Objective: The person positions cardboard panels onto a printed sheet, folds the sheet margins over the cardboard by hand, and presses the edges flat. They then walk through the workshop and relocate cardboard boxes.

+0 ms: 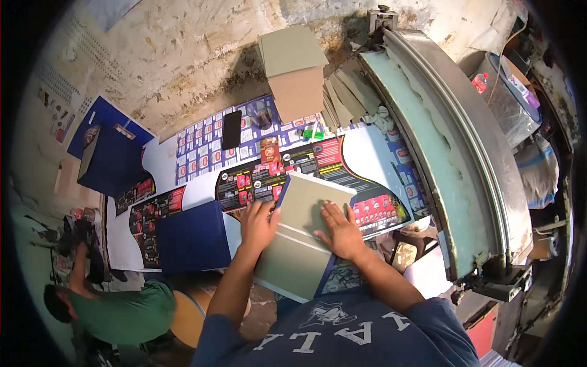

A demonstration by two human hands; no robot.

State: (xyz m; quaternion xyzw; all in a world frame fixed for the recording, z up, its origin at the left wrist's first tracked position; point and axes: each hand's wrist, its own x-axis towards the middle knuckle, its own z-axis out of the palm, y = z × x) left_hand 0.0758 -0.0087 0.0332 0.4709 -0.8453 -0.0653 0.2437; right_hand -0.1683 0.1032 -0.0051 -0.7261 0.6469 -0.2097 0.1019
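Across the greyboard book cover [296, 244], left hand [259, 226] and right hand [343, 235] lie outspread; it looks stiff, light, best lifted by opposite edges.

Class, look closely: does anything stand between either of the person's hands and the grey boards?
Nothing visible does. The right hand lies on the grey boards, fingers spread; the left hand is at their left edge.
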